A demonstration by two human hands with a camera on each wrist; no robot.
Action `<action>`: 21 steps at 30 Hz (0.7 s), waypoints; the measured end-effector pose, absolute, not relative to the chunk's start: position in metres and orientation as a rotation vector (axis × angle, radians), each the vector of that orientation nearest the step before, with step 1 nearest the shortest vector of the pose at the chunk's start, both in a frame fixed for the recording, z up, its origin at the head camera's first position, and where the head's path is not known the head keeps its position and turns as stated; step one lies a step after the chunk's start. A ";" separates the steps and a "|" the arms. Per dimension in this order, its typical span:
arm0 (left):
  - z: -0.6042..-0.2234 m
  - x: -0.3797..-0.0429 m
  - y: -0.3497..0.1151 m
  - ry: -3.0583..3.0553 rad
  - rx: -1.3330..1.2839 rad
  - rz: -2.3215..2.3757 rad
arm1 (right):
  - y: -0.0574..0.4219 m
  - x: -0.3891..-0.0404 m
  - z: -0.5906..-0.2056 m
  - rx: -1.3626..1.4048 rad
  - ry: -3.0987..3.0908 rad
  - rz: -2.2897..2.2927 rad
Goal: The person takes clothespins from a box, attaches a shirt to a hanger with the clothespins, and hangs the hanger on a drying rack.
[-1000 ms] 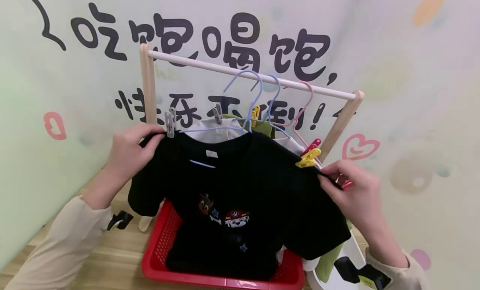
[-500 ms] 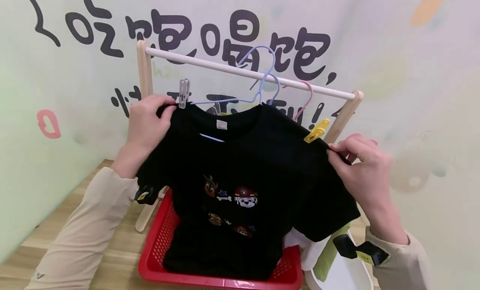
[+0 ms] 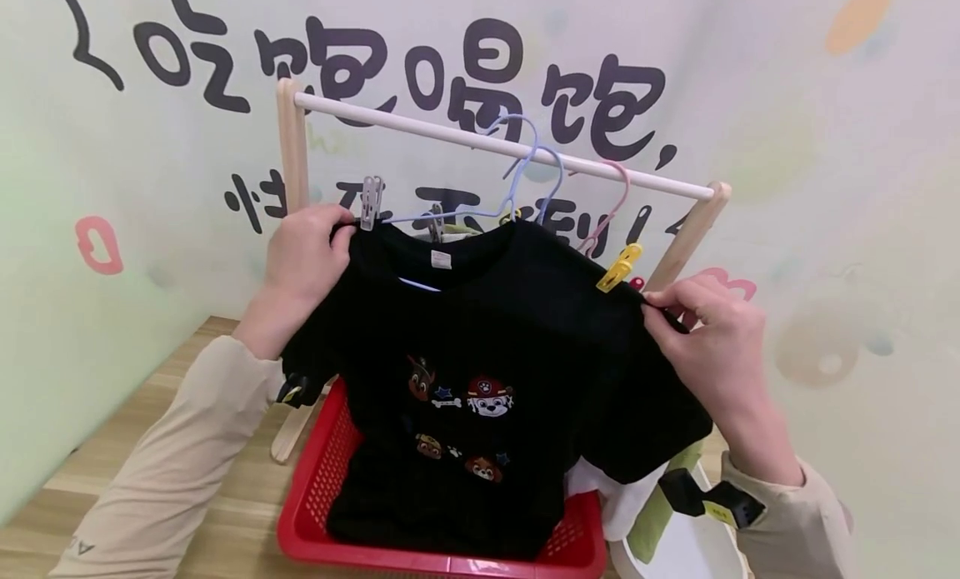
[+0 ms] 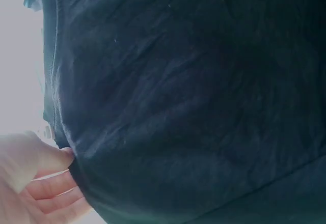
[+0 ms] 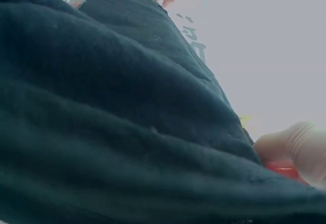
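A black T-shirt point(image 3: 540, 312) with printed cartoon dogs hangs spread on a blue hanger point(image 3: 480, 199), its lower part in the red basket point(image 3: 450, 566). A grey clothespin point(image 3: 371, 202) clips the left shoulder and a yellow clothespin point(image 3: 620, 267) the right one. My left hand point(image 3: 303, 250) pinches the shirt's left shoulder beside the grey clothespin. At the other shoulder, my right hand point(image 3: 708, 333) pinches the cloth just beyond the yellow clothespin. The hanger's hook rises above the white rod point(image 3: 420, 127); whether it bears on the rod I cannot tell. Dark cloth point(image 4: 178, 96) fills most of the left wrist view.
A wooden rack point(image 3: 294, 146) carries the rod. Behind the shirt, another blue hanger point(image 3: 557, 175) and a pink hanger point(image 3: 619, 187) hang from it. Right of the basket is a white tray point(image 3: 693, 550) with green cloth point(image 3: 656, 516) and white cloth at its edge. A lettered backdrop stands behind.
Both hands raised the shirt and hanger, lifting the hook well above the rod, then lowered them slightly. More of the shirt's print shows now. Both hands keep their hold.
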State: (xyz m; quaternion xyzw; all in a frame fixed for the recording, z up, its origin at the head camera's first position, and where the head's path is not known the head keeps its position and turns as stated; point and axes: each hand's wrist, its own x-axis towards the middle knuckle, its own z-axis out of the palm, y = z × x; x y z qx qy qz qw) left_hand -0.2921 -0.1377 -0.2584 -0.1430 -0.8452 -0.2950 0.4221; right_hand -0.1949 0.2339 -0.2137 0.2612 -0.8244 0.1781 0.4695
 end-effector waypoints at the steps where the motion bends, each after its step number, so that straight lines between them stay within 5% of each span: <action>1: -0.259 -0.291 -0.137 -2.134 -0.356 -0.729 | 0.234 -0.194 -0.215 0.640 -2.026 0.430; 21: -0.283 -0.297 -0.136 -2.263 -0.323 -0.856 | 0.216 -0.175 -0.256 0.644 -1.899 0.458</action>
